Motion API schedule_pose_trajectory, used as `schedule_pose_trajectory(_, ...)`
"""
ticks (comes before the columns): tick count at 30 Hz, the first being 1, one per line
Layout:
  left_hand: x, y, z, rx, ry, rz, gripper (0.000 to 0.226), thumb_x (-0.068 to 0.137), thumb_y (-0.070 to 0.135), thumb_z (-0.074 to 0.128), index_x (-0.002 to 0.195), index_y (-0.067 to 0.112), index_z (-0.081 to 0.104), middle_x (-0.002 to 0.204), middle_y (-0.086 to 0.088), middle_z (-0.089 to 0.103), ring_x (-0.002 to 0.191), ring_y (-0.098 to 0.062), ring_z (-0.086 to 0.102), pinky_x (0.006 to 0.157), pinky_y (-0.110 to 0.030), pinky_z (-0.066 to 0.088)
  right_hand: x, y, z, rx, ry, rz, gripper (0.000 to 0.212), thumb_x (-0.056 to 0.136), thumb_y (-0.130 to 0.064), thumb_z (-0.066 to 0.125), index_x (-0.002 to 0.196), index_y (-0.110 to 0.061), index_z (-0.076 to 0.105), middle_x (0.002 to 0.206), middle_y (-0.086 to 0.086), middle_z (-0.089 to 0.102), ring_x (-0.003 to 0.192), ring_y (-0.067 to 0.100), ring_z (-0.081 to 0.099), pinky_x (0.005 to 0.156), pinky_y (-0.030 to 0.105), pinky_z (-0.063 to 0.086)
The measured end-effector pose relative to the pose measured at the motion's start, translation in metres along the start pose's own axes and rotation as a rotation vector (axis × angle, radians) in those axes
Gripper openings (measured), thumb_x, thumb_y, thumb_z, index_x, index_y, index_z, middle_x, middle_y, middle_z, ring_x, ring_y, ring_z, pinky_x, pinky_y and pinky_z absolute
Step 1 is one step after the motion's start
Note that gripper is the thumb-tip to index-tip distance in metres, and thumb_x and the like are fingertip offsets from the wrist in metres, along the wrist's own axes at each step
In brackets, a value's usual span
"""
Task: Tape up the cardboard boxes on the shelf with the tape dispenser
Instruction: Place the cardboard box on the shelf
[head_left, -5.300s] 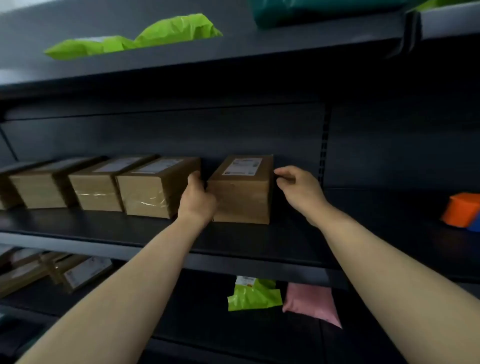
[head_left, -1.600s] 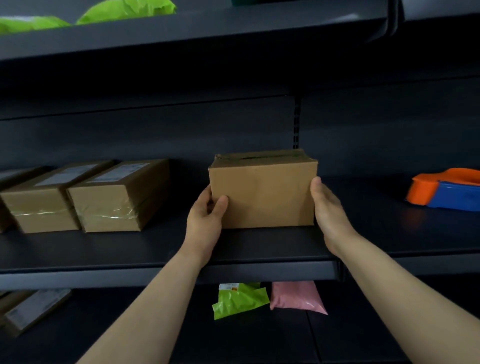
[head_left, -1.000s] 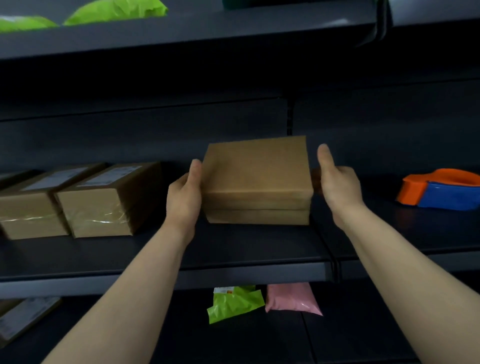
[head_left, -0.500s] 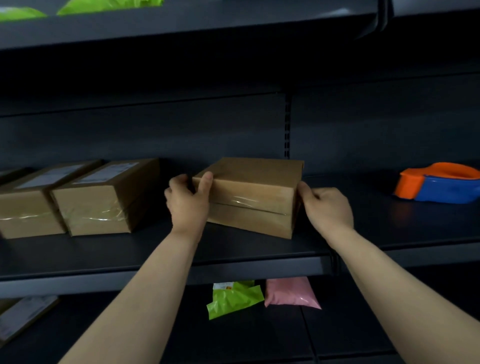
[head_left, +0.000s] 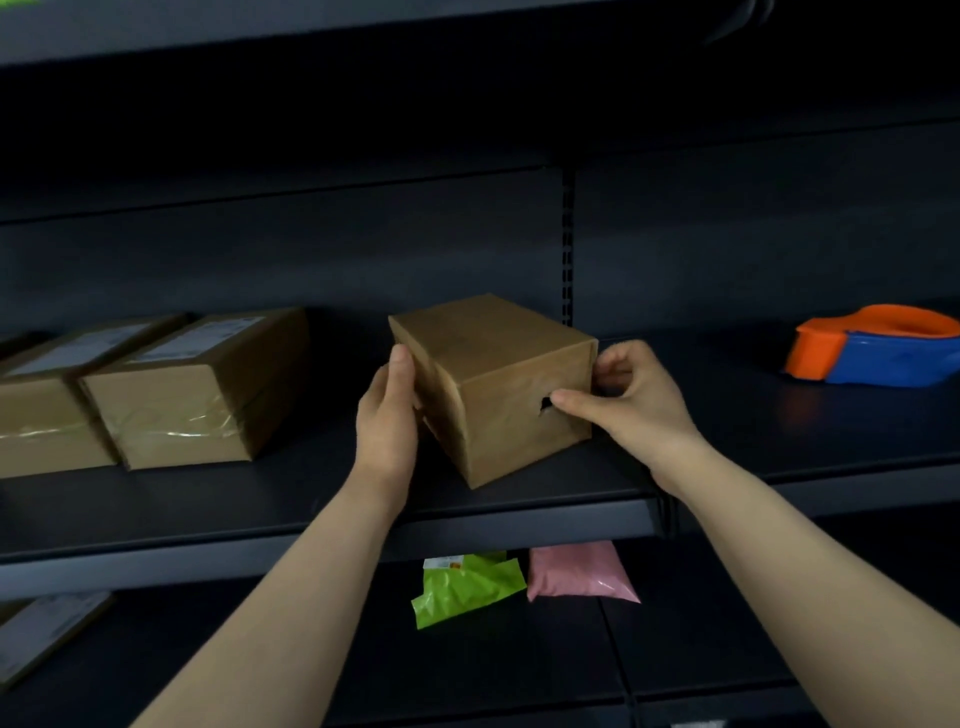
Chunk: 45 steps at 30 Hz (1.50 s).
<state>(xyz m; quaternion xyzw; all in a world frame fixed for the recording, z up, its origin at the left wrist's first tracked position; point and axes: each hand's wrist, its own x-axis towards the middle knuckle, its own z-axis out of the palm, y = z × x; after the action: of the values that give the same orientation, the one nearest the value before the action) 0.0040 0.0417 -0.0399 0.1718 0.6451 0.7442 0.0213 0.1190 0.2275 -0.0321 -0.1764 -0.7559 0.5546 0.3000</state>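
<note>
2 boxes (head_left: 192, 395) at the left of the shelf (head_left: 311, 499) show tape. The centre box (head_left: 498, 384) sits askew: your left hand (head_left: 387, 421) lays a straight thumb on its left face, other fingers hidden; your right hand (head_left: 639, 400) pinches its right edge. The dispenser (head_left: 878, 345) lies well apart at right, so taping here looks pending.

Tan cardboard on a near-black shelf (head_left: 311, 499), with bright accents.
The centre cardboard box (head_left: 498, 384) is plain tan with one small black hole. At 9 o'clock, the taped boxes (head_left: 192, 400) are tan with glossy clear bands and pale grey labels. At 3 o'clock, the tape dispenser (head_left: 878, 345) is orange and blue. At 6 o'clock are a lime-green bag (head_left: 467, 587) and a pink bag (head_left: 576, 571).
</note>
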Motion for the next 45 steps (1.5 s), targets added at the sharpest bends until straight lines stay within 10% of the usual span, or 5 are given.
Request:
schedule_pose_trajectory(7,-0.001,-0.007,-0.009,0.107,-0.343,0.018,0.108,0.062,0.081,0.063,0.15,0.028,0.03,0.14,0.013,0.05,0.124,0.0,0.05,0.108,-0.026,0.037,0.005,0.015,0.011,0.212,-0.066,-0.099,0.049,0.075,0.019,0.052,0.1,-0.022,0.062,0.109,0.0,0.067,0.098,0.011,0.064,0.066,0.016,0.051)
schedule_pose_trajectory(14,-0.002,-0.008,-0.001,0.204,-0.119,0.161,0.032,0.089,0.05,0.061,0.113,0.03,0.065,0.107,0.011,0.071,0.105,-0.009,0.065,0.097,-0.035,0.05,0.003,0.016,0.013,0.137,-0.072,-0.187,0.06,0.076,0.02,0.051,0.102,-0.033,0.064,0.106,-0.012,0.068,0.098,0.0,0.066,0.079,0.015,0.052)
schedule_pose_trajectory(18,-0.007,-0.006,-0.002,0.366,-0.048,0.244,0.059,0.086,0.061,0.056,0.135,0.027,0.051,0.134,0.003,0.056,0.125,-0.01,0.051,0.109,-0.038,0.041,0.002,0.018,0.013,0.067,-0.046,-0.194,0.059,0.077,0.017,0.053,0.103,-0.034,0.064,0.105,-0.013,0.069,0.097,0.002,0.066,0.082,0.017,0.052)
schedule_pose_trajectory(27,-0.021,0.021,0.028,0.528,-0.16,1.129,0.026,0.09,0.005,0.06,0.114,0.007,0.069,0.128,-0.007,0.06,0.127,-0.023,0.048,0.109,-0.032,0.035,-0.006,0.021,-0.005,0.024,0.26,-0.139,0.048,0.082,0.014,0.051,0.081,-0.03,0.068,0.09,-0.006,0.071,0.086,0.01,0.069,0.077,0.019,0.05)
schedule_pose_trajectory(45,-0.052,0.024,0.237,0.642,-0.476,0.576,0.031,0.096,0.011,0.051,0.122,0.022,0.062,0.122,0.006,0.06,0.116,-0.009,0.054,0.1,-0.029,0.044,0.002,0.049,-0.218,-0.532,0.508,-0.022,0.031,0.085,-0.003,0.056,0.099,-0.026,0.072,0.107,-0.004,0.069,0.108,0.019,0.06,0.09,0.032,0.049)
